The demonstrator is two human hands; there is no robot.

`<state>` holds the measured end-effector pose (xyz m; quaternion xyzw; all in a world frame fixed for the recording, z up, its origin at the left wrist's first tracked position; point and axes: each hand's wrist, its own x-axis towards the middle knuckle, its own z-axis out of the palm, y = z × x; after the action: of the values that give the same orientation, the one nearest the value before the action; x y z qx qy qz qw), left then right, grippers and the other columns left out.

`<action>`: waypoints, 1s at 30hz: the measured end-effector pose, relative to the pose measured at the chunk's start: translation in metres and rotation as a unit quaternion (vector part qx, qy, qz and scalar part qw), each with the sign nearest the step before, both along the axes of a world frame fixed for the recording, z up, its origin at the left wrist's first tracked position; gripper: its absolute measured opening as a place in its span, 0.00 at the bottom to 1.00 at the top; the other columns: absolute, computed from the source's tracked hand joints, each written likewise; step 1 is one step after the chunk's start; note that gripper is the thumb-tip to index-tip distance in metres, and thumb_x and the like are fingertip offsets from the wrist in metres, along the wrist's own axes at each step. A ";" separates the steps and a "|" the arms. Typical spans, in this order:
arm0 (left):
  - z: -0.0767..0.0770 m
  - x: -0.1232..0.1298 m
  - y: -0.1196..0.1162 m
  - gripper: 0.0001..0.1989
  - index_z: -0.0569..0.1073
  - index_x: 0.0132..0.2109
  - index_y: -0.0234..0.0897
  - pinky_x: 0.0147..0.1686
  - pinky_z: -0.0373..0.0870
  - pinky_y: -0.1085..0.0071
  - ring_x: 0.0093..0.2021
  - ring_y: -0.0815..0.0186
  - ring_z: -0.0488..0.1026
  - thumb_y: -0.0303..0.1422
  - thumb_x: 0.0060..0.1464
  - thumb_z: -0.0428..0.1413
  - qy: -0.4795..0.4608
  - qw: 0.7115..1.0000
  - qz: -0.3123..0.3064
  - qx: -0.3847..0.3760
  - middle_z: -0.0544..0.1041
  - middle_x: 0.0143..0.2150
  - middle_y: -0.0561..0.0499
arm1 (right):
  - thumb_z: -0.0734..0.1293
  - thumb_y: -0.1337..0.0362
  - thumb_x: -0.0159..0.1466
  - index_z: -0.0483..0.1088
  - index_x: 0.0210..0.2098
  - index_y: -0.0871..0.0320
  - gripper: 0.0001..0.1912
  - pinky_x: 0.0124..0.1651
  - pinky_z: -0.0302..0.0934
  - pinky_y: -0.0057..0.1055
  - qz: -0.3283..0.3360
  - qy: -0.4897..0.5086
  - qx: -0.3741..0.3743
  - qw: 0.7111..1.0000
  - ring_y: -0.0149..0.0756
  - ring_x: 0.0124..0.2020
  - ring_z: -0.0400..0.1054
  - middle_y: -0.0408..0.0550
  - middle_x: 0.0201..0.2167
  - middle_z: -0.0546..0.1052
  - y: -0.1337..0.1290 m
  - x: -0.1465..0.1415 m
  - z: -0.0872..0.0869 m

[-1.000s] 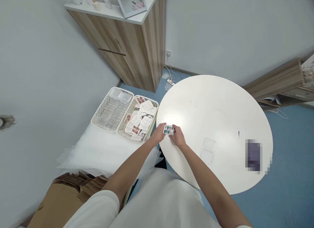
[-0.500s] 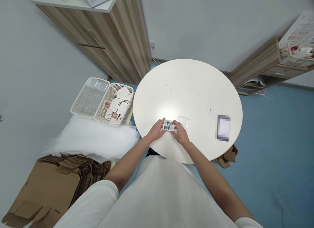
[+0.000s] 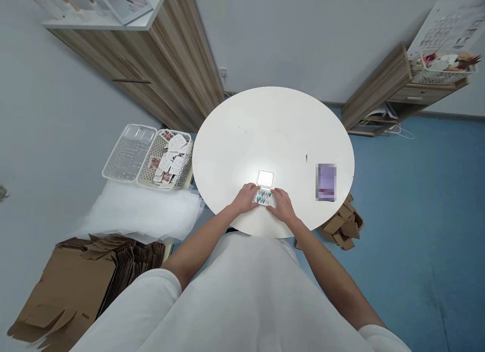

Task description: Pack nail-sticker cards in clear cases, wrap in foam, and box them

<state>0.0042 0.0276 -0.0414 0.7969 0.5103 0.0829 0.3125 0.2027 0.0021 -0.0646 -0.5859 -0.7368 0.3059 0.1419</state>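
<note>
in the frame's centre, a card of false nails (image 3: pixel 263 197) is being gripped at its left edge by the left hand (image 3: pixel 245 198) and at its right edge by the right hand (image 3: pixel 283 205), probably so its face is being left uncovered. just above it, a clear lid (image 3: pixel 265 179) is being supported by the white table (image 3: pixel 273 124), seemingly folded back for access; whether the two are touching cannot be told.
</note>
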 end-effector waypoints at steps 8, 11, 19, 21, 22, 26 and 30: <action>-0.008 0.007 0.011 0.30 0.59 0.54 0.42 0.44 0.61 0.62 0.52 0.54 0.58 0.35 0.42 0.59 0.114 0.993 0.002 -0.021 0.60 0.53 0.45 | 0.66 0.60 0.51 0.55 0.54 0.59 0.32 0.53 0.53 0.41 0.016 -0.081 -0.034 0.996 0.47 0.56 0.51 0.56 0.55 0.58 0.012 -0.007 -0.007; -0.011 0.005 0.010 0.30 0.58 0.54 0.42 0.45 0.60 0.62 0.53 0.55 0.57 0.36 0.43 0.59 0.122 0.992 -0.007 -0.024 0.59 0.53 0.45 | 0.67 0.60 0.51 0.55 0.54 0.57 0.32 0.52 0.53 0.42 0.022 -0.095 -0.042 0.994 0.47 0.56 0.51 0.55 0.55 0.58 0.012 -0.007 -0.008; -0.018 0.004 0.012 0.30 0.58 0.54 0.43 0.42 0.61 0.63 0.47 0.56 0.63 0.33 0.43 0.59 0.095 0.995 -0.007 -0.041 0.64 0.48 0.45 | 0.67 0.61 0.51 0.56 0.53 0.56 0.32 0.49 0.55 0.43 0.018 -0.089 -0.039 0.995 0.48 0.54 0.53 0.54 0.53 0.61 0.013 -0.008 -0.008; -0.019 0.004 0.013 0.30 0.59 0.53 0.43 0.41 0.62 0.62 0.47 0.55 0.63 0.32 0.42 0.60 0.080 0.996 -0.003 -0.038 0.64 0.48 0.45 | 0.68 0.62 0.51 0.56 0.53 0.56 0.31 0.48 0.56 0.43 0.019 -0.084 -0.036 0.996 0.48 0.54 0.53 0.54 0.52 0.62 0.014 -0.007 -0.007; -0.020 0.004 0.013 0.30 0.60 0.53 0.43 0.41 0.62 0.62 0.47 0.55 0.63 0.32 0.42 0.60 0.073 0.997 -0.001 -0.038 0.64 0.47 0.45 | 0.68 0.62 0.51 0.57 0.53 0.56 0.31 0.48 0.56 0.43 0.019 -0.084 -0.035 0.996 0.48 0.53 0.54 0.54 0.52 0.62 0.014 -0.007 -0.007; -0.020 0.005 0.012 0.30 0.60 0.53 0.43 0.42 0.62 0.62 0.47 0.55 0.63 0.31 0.42 0.60 0.055 0.998 0.009 -0.042 0.64 0.48 0.45 | 0.68 0.62 0.50 0.57 0.52 0.55 0.31 0.47 0.56 0.43 0.020 -0.081 -0.036 0.996 0.48 0.52 0.55 0.54 0.51 0.63 0.016 -0.005 -0.006; -0.021 0.004 0.011 0.30 0.59 0.54 0.43 0.41 0.62 0.63 0.47 0.55 0.63 0.32 0.43 0.60 0.059 0.997 0.004 -0.042 0.64 0.48 0.45 | 0.68 0.62 0.50 0.58 0.52 0.54 0.30 0.47 0.56 0.44 0.017 -0.076 -0.037 0.996 0.48 0.52 0.55 0.53 0.51 0.63 0.017 -0.005 -0.006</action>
<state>0.0085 0.0390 -0.0623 0.7844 0.5340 0.0158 0.3151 0.1973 0.0191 -0.0709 -0.5999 -0.7435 0.2897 0.0584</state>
